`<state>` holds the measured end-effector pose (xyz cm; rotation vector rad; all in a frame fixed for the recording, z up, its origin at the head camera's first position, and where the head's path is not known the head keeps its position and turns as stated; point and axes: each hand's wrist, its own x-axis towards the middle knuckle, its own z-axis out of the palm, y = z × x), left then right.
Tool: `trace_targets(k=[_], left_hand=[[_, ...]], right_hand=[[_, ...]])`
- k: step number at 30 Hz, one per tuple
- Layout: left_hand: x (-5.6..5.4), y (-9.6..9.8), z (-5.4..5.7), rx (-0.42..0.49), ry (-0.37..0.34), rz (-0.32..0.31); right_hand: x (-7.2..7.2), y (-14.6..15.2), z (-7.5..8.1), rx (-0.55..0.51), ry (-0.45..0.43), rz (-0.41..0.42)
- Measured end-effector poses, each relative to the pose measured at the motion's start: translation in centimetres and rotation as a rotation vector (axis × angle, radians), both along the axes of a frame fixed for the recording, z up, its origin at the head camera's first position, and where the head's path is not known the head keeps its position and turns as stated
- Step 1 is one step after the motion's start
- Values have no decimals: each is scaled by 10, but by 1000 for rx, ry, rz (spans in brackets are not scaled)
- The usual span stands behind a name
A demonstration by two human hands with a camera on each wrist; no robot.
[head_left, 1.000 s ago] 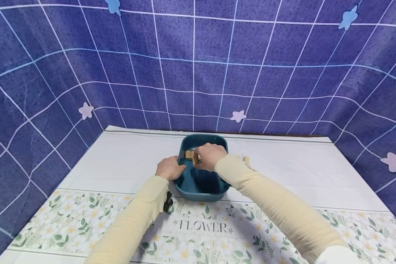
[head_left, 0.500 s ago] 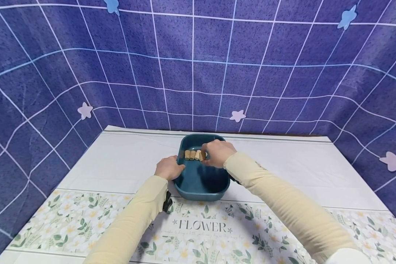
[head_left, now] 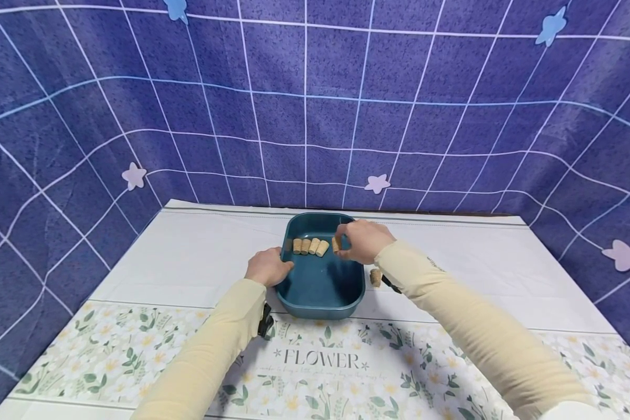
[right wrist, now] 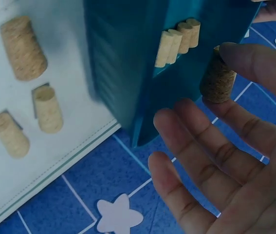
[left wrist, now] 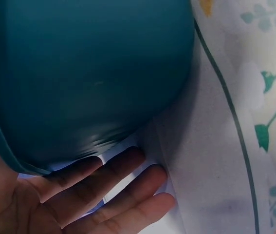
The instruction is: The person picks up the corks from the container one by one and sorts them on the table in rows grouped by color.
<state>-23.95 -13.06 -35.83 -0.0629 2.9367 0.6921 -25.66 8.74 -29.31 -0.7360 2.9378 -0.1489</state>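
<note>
In the head view, my left hand (head_left: 268,267) grips the left rim of a dark teal bin (head_left: 315,300). The thumb hooks over that rim, while the fingers (left wrist: 128,190) extend along the outer wall in the left wrist view. Over the bin's right part, my right hand (head_left: 367,240) pinches a brown cork (right wrist: 219,80) between thumb and index finger; its other fingers are loosely spread. Several corks (head_left: 314,246) form a side-by-side row at the bin's far left, the rightmost leaning slightly.
Right of the bin, a larger cork (right wrist: 23,48) and two smaller pale corks, one nearer the bin (right wrist: 49,109), lie on the white tablecloth (head_left: 451,262). Behind the table hangs a blue gridded curtain (head_left: 315,116) with stars. A floral band (head_left: 136,350) crosses the cloth in front.
My right hand has moved right with the pinched cork, uncovering the row in the bin. A cork right of the bin has come into view. The left hand stays on the rim.
</note>
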Motion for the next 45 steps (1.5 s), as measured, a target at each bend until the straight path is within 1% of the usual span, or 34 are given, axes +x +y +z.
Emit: trace_targets(k=[5,12,15,22,29,36,45], left_hand=[[1,0,0,0,9,-6],[1,0,0,4,9,-5],[1,-1,-1,2,4,-2],[-1,-2,-1,-9,5,1],[-1,-1,0,-17,-5,-5],[-1,-2,1,-20,-1,0],[0,-1,0,-13,-12,0]], right_hand=[[-2,11,1,0,3,-10],[2,26,3,-66,12,-24],[3,34,2,-76,15,-17],[4,51,-4,-95,55,-7],[6,66,-7,-112,56,-19],[10,79,-16,-102,49,-11],[14,94,-31,-112,27,-39]])
